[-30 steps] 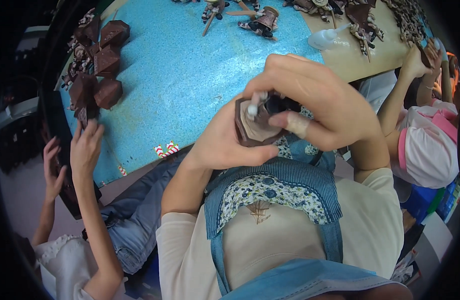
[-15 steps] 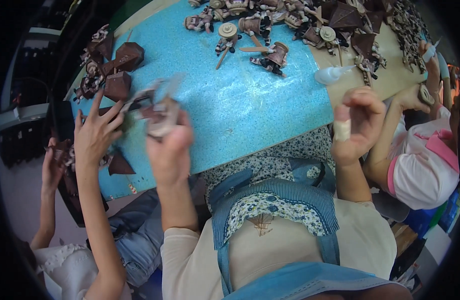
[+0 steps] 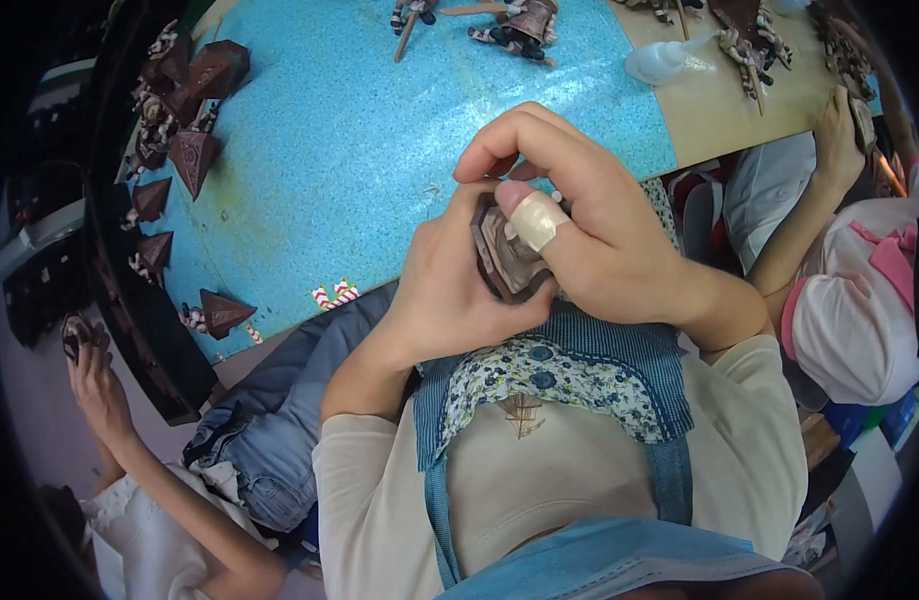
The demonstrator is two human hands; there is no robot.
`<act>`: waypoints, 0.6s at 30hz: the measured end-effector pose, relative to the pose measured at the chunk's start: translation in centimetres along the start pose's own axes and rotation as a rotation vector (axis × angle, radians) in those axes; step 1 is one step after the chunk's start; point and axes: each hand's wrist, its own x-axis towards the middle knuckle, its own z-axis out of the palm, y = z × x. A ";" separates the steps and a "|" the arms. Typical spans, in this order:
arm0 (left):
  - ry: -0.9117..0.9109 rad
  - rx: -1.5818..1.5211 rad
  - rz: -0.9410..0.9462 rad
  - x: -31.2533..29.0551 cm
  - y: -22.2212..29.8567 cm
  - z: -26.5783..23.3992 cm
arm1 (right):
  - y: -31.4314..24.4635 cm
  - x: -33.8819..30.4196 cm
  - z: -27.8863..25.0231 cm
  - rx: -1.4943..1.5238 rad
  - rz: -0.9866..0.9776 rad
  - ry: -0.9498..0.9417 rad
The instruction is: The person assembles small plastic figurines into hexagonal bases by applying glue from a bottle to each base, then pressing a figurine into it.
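Close to my body, just off the table's near edge, my left hand (image 3: 434, 285) grips a brown faceted figurine (image 3: 497, 250). Its dark angular rim surrounds a paler brown, sculpted inside. From the other side my right hand (image 3: 604, 235) closes over the same piece. A pale tape wraps the right thumb, which presses on the inside of the figurine. Curled right fingers and the left palm hide much of the piece.
Several brown faceted figurines (image 3: 194, 160) line the blue tabletop's (image 3: 349, 150) left side. Small figurines (image 3: 519, 30) lie at the far edge. A translucent squeeze bottle (image 3: 659, 62) rests to the right. Co-workers' hands (image 3: 99, 395) (image 3: 841, 140) work on both sides.
My left hand has come back from the left side with the brown figurine. My right hand has moved left and closed on it. The left co-worker's hand has withdrawn from the table.
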 end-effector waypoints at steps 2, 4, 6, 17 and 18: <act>0.065 0.050 0.075 -0.2 -0.6 0.5 | 0.0 -0.5 0.5 0.078 0.097 0.037; 0.082 0.036 0.086 -0.4 -0.7 0.7 | 0.1 -0.7 1.1 0.094 0.070 0.118; 0.101 0.022 0.100 -0.6 -0.9 1.1 | 0.2 -1.1 1.8 0.082 0.047 0.145; 0.374 0.266 0.305 -0.6 -1.4 1.2 | -0.5 0.0 2.7 0.257 0.162 0.109; 0.436 0.281 0.300 -0.6 -1.4 1.2 | -0.5 0.1 3.3 0.256 0.146 0.180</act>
